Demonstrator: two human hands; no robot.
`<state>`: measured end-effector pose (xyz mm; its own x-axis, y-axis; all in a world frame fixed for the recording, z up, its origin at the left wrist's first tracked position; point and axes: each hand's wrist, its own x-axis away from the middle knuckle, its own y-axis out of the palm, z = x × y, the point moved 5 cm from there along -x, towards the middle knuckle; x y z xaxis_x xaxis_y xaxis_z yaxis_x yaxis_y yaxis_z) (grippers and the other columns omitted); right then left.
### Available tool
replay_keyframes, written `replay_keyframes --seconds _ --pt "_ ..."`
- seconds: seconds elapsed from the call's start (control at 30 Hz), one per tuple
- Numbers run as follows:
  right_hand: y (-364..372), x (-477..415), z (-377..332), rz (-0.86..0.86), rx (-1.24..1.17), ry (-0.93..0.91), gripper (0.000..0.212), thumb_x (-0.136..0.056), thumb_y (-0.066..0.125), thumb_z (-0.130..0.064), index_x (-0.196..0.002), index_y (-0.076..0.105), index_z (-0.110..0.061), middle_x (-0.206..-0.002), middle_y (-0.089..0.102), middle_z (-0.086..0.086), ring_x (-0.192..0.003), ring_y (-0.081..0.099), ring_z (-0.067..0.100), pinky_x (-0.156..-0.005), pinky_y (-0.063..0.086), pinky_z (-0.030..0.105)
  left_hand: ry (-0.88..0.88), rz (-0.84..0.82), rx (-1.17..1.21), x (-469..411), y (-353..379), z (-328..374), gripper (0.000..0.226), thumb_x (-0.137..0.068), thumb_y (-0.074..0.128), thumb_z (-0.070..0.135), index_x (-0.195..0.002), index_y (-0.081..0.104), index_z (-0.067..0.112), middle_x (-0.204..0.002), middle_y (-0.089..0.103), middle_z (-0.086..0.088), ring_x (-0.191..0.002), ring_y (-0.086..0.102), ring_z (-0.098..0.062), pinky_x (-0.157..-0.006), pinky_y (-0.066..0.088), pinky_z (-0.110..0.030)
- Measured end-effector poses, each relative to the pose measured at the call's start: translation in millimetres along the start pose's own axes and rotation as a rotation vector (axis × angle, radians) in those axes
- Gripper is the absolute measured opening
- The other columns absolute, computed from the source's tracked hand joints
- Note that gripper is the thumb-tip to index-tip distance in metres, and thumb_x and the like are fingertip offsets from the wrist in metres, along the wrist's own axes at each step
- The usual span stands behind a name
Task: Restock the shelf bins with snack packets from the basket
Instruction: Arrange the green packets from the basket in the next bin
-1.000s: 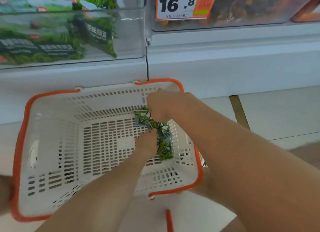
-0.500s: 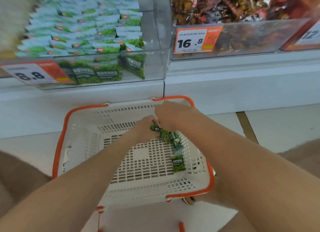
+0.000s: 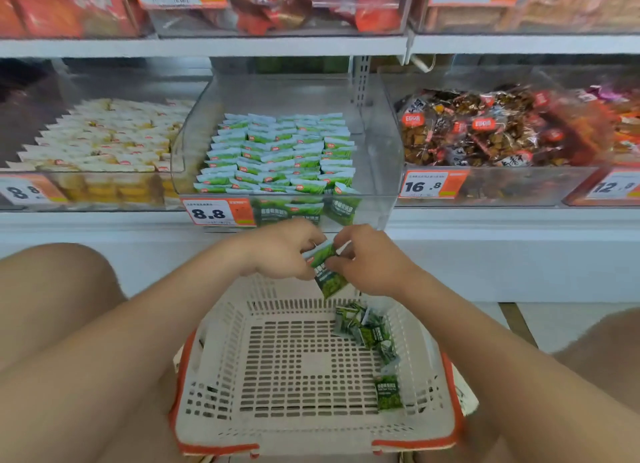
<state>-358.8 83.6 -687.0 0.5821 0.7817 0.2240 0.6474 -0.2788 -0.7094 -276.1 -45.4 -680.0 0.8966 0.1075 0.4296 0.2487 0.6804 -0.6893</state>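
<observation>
While both hands hang above the far rim of the white basket, they share a small bunch of green snack packets between them. The left hand pinches the upper packet, which lies tilted, its long axis rising from lower left to upper right. The right hand curls its fingers onto the lower packet, whose long axis slants from upper left down to lower right, its dark bottom end pointing at the basket floor. So each grip is closed on packets, neither released.

More green packets lie jumbled on the basket floor by the far right corner, and a single packet lies nearer the near right corner, close to the right wall, roughly upright to my eye with its label readable.

Just beyond the hands stands the clear bin with the 8.8 price tag on its front edge, filled with rows of stacked green packets.

Half a second ago both hands were down inside the basket at its far right side, lifting a string of packets off the floor. Now they are up over the far rim, in front of the bin's front wall, and most of that string lies back on the floor. The single packet by the right wall has not moved.
</observation>
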Motion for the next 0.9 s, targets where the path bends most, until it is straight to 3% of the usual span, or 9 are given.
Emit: replay_keyframes --seconds 0.07,0.2,0.3,0.4,0.5,0.57,0.63,0.77,0.9 --pt "-13 5 -9 0.056 -0.058 0.004 0.029 -0.092 0.077 -0.03 -0.114 0.061 -0.022 -0.1 0.07 0.008 -0.08 0.066 0.019 -0.06 0.045 0.027 0.018 0.036 0.091 17 -16 9 0.032 -0.088 0.078 0.01 -0.118 0.07 0.015 -0.108 0.075 0.002 -0.098 0.072 -0.018 -0.085 0.058 -0.039" --pt "-30 13 -32 0.121 -0.072 -0.045 0.023 -0.097 0.068 -0.019 -0.118 0.059 -0.017 -0.091 0.067 0.007 -0.075 0.062 0.021 -0.061 0.043 0.029 0.091 0.33 0.294 39 -42 21 0.021 -0.088 0.077 0.007 -0.103 0.078 0.021 -0.095 0.078 0.0 -0.085 0.076 -0.014 -0.085 0.063 -0.041" --pt "-40 14 -44 0.155 -0.107 -0.098 0.011 -0.097 0.065 -0.021 -0.106 0.067 -0.015 -0.063 0.056 0.0 -0.051 0.051 0.013 -0.048 0.038 0.026 0.142 0.514 0.341 44 -55 21 0.016 -0.093 0.075 0.006 -0.099 0.077 0.02 -0.092 0.077 -0.002 -0.084 0.075 -0.012 -0.085 0.062 -0.036" --pt "-54 13 -52 0.264 -0.028 -0.149 0.035 -0.095 0.071 -0.037 -0.078 0.059 -0.009 -0.05 0.044 -0.001 -0.042 0.037 0.013 -0.044 0.028 0.029 0.21 0.582 0.335 42 -60 27 0.016 -0.095 0.073 0.007 -0.101 0.077 0.021 -0.095 0.076 0.002 -0.085 0.073 -0.006 -0.084 0.058 -0.027" --pt "-74 8 -60 0.412 0.141 -0.2 0.024 -0.094 0.073 -0.033 -0.09 0.068 -0.01 -0.057 0.052 0.0 -0.052 0.049 0.016 -0.052 0.033 0.034 0.245 0.691 0.282 34 -66 30 0.017 -0.097 0.069 0.009 -0.105 0.074 0.022 -0.098 0.074 0.005 -0.087 0.071 -0.005 -0.082 0.057 -0.023" --pt "-89 2 -65 0.539 0.165 -0.231 0.022 -0.095 0.072 -0.028 -0.111 0.072 -0.014 -0.068 0.054 -0.006 -0.07 0.059 0.022 -0.066 0.042 0.032 0.263 0.794 0.097 30 -71 31 0.021 -0.098 0.063 0.006 -0.109 0.072 0.022 -0.103 0.073 0.008 -0.093 0.068 -0.004 -0.086 0.055 -0.022" --pt "-100 -3 -68 0.618 0.183 -0.291 0.023 -0.096 0.07 -0.022 -0.118 0.071 -0.015 -0.076 0.056 -0.008 -0.087 0.065 0.031 -0.085 0.05 0.036 0.263 0.827 -0.115 24 -72 32 0.026 -0.096 0.06 0.005 -0.113 0.071 0.021 -0.112 0.071 0.007 -0.105 0.064 -0.011 -0.094 0.049 -0.027" --pt "-97 -31 -60 0.492 0.361 -0.249 0.023 -0.095 0.071 -0.024 -0.115 0.07 -0.013 -0.109 0.071 0.011 -0.105 0.063 0.035 -0.092 0.051 0.042 0.237 0.748 -0.283 11 -72 30 0.028 -0.097 0.056 0.007 -0.117 0.071 0.02 -0.117 0.065 -0.001 -0.115 0.059 -0.023 -0.101 0.047 -0.039" --pt "-84 -52 -57 0.295 0.463 -0.083 0.024 -0.087 0.072 -0.026 -0.08 0.058 -0.008 -0.08 0.056 0.012 -0.074 0.058 0.035 -0.065 0.045 0.034 0.207 0.673 -0.279 8 -75 31 0.032 -0.094 0.052 0.008 -0.117 0.072 0.019 -0.117 0.065 -0.002 -0.112 0.06 -0.022 -0.099 0.048 -0.042"
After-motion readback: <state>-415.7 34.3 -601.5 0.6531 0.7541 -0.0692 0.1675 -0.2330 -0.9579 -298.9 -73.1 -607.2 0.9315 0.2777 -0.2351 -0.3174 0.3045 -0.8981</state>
